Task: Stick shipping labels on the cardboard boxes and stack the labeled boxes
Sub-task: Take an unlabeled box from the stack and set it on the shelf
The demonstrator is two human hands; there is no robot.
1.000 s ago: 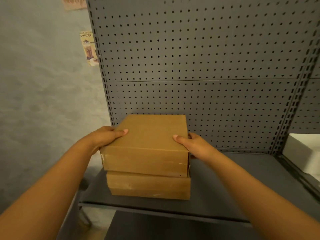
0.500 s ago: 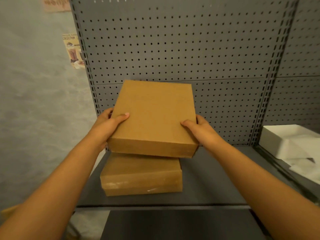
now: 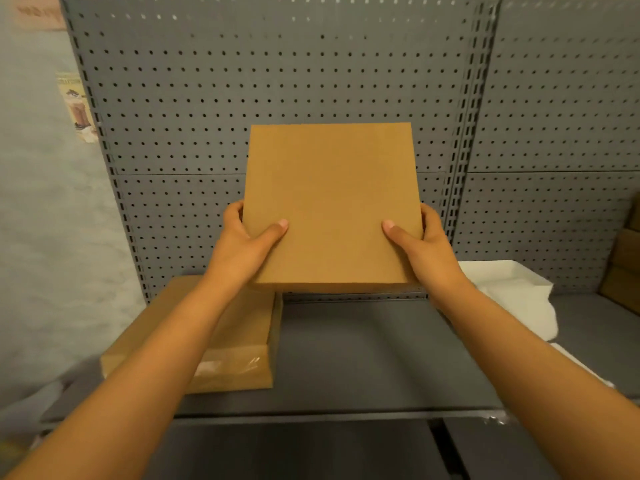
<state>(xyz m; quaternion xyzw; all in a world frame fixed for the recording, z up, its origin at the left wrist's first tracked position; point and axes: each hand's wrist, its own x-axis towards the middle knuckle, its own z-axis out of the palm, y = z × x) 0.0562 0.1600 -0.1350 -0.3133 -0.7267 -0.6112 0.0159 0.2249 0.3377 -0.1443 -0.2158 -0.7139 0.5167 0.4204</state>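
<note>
I hold a flat brown cardboard box (image 3: 330, 202) in the air above the grey shelf (image 3: 363, 358), tilted so its plain top faces me. My left hand (image 3: 246, 244) grips its left edge, thumb on top. Its right edge is gripped the same way by my right hand (image 3: 420, 244). No label shows on the face I see. A second brown cardboard box (image 3: 239, 344) lies flat on the shelf at the left, partly behind my left forearm, with clear tape on its front side.
A grey pegboard wall (image 3: 311, 81) backs the shelf. A white tray (image 3: 509, 282) with white sheets sits on the shelf at the right. More brown boxes (image 3: 623, 268) stand at the far right edge. A lower shelf (image 3: 294, 448) lies below.
Both hands have lifted the upper box off the lower one, carried it up and to the right, and tipped its top toward me. The lower box stays on the shelf.
</note>
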